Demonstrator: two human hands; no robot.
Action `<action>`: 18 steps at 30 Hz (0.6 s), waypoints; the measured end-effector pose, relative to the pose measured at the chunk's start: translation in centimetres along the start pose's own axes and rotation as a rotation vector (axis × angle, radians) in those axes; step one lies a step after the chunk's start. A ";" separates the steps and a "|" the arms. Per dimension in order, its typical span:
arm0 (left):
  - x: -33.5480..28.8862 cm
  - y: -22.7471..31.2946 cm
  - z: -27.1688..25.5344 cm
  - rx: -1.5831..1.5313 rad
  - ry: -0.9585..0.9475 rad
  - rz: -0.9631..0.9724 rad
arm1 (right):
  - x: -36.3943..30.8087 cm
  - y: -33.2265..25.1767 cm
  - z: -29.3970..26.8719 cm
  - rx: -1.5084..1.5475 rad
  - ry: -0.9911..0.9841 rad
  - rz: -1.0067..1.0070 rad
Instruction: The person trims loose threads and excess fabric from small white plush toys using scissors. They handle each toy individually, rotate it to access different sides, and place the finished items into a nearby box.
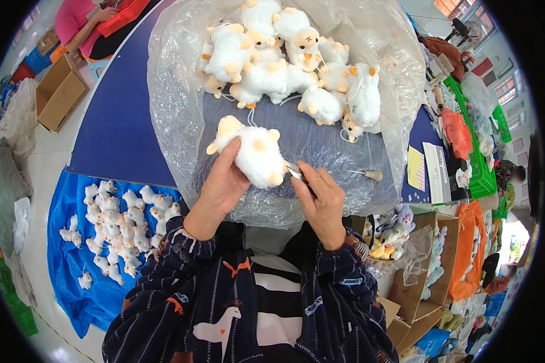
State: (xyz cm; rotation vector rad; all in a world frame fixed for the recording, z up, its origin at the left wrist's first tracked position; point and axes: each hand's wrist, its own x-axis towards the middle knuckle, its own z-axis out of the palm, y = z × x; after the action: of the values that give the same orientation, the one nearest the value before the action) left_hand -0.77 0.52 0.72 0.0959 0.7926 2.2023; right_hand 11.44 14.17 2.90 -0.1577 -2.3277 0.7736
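My left hand (219,187) is closed round a white plush animal toy (257,156) with peach-coloured feet, held above the plastic sheet with its feet facing up. A loop of cord (252,117) sticks out at its upper edge. In my right hand (322,196) is a small pair of thread snips (294,172), mostly hidden by the fingers. Their metal tip touches or nearly touches a foot at the toy's right side. An awl (373,175) with a pale wooden handle lies to the right of that hand.
Several similar plush toys (266,78) are heaped on the clear plastic sheet (175,109) over the blue table (121,115). More lie on a blue tarp (72,296) at lower left. Papers (433,172) and a green crate (481,175) stand right; a person (82,27) sits at upper left.
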 end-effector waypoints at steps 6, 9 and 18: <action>-0.1 0.1 0.3 0.012 0.018 0.005 | 0.0 -0.2 -0.1 0.011 -0.009 0.031; -0.1 0.0 0.4 0.027 0.010 0.013 | -0.1 0.1 -0.1 0.046 -0.023 0.073; 0.0 -0.4 -1.0 0.014 -0.091 0.015 | 1.6 3.6 -1.2 -0.290 0.086 0.123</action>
State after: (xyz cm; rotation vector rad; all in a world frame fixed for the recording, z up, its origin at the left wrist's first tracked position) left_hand -0.83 0.20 -0.36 0.2083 0.7591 2.1903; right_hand 10.62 18.21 2.50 -0.4556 -2.3531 0.4725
